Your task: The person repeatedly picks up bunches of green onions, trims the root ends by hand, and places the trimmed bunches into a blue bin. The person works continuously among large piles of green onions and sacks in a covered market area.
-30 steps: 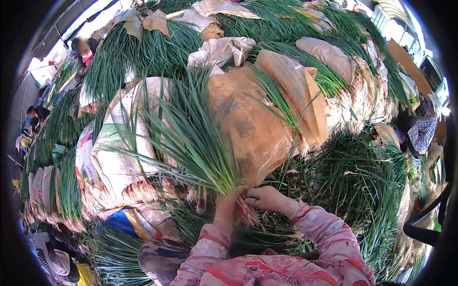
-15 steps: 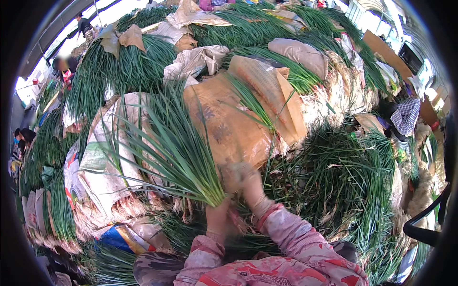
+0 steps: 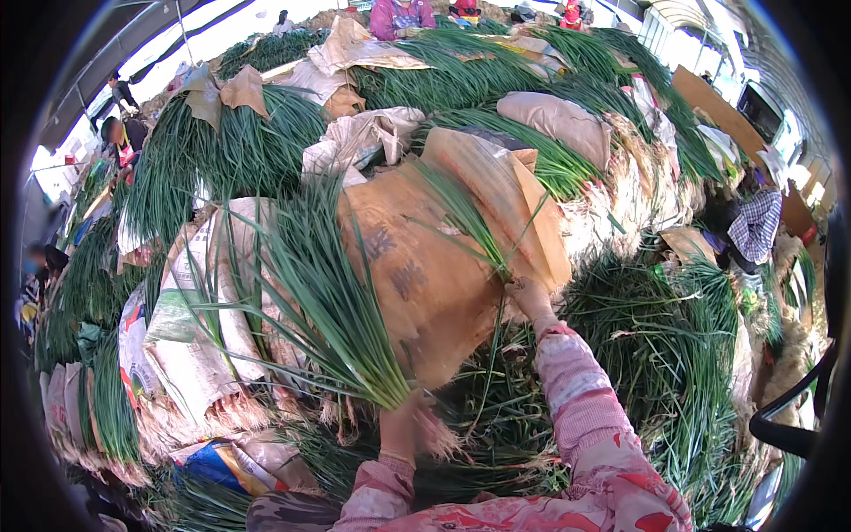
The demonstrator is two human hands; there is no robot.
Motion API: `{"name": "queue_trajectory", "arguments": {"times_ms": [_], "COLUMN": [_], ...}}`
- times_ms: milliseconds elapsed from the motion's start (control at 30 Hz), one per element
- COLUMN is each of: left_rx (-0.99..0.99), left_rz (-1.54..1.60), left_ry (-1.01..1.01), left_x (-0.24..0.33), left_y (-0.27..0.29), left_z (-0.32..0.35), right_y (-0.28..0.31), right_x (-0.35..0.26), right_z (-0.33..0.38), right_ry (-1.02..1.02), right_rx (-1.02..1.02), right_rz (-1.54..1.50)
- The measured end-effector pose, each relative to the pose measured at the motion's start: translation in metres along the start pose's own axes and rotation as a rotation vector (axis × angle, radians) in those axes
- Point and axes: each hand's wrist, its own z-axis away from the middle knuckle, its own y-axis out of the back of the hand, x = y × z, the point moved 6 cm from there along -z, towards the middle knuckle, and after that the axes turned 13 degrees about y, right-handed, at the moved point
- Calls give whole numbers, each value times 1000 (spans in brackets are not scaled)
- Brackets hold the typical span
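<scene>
My left hand [image 3: 402,427] is closed round the lower stems of a large bunch of spring onions [image 3: 341,306]. Its green leaves fan out up and to the left, and the pale, pinkish roots stick out to the right below the hand. At the end of my outstretched arm, my right hand [image 3: 530,300] closes on the root end of a few spring onions [image 3: 474,222]. These lie across a brown paper sack [image 3: 412,257] in front of me, and my fingers partly hide their roots.
A heap of loose spring onions [image 3: 656,328] lies to the right. Stacked bundles [image 3: 235,142] stand at the back left, some covered with white sacks [image 3: 199,310]. A black curved bar [image 3: 784,426] juts in at the right. Other people [image 3: 402,18] are at the far side.
My right hand has left the large bunch beside my left hand and reached up and right to the few spring onions on the sack. The left hand keeps its hold, slightly lower.
</scene>
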Motion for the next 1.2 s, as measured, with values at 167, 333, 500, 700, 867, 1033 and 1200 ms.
{"name": "queue_trajectory", "arguments": {"times_ms": [167,333,500,700,867,1033,1200], "left_rx": [7,-16,-17,30,71,109,188], "left_rz": [-14,12,3,-47,111,112,121], "left_ry": [50,-21,-78,-143,-158,-261,-282], "left_x": [-4,-1,27,33,40,36,45], "left_y": [13,10,-3,12,22,40,44], "left_z": [-4,-1,27,37,38,29,38], "right_y": [8,-4,-9,-7,-16,-22,38], "right_x": [-101,-105,-118,-152,-137,-178,-314], "right_z": [10,15,34,36,28,35,65], "right_ry": [212,1,-50,49,-21,225,921], "right_rx": [282,121,206,192,342,149,173], "right_rz": [-778,-916,-1161,-1036,-1037,-883,-247]}}
